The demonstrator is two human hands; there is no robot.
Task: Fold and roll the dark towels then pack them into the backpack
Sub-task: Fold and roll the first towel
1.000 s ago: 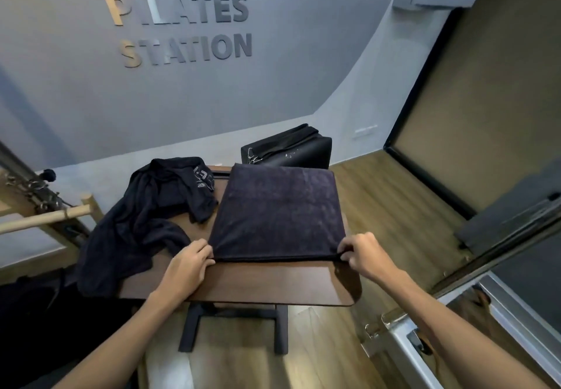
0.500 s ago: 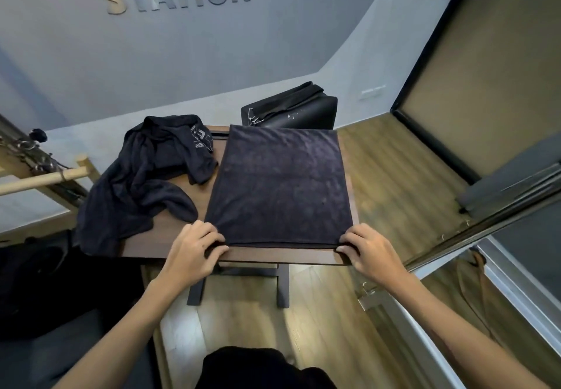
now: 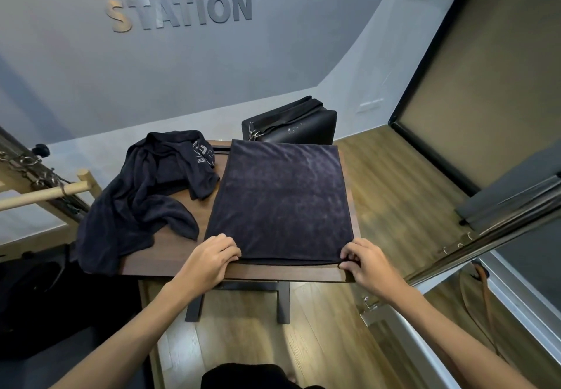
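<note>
Both hands (image 3: 212,259) (image 3: 365,262) pinching folded towel's (image 3: 282,200) near corners (seemingly), at table (image 3: 170,262) edge, crumpled towel (image 3: 142,194) left

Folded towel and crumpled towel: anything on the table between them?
Nothing. In the head view, a bare strip of wooden table separates the flat folded towel from the crumpled towel; they lie apart, closest near the crumpled towel's right-hand folds.
</note>
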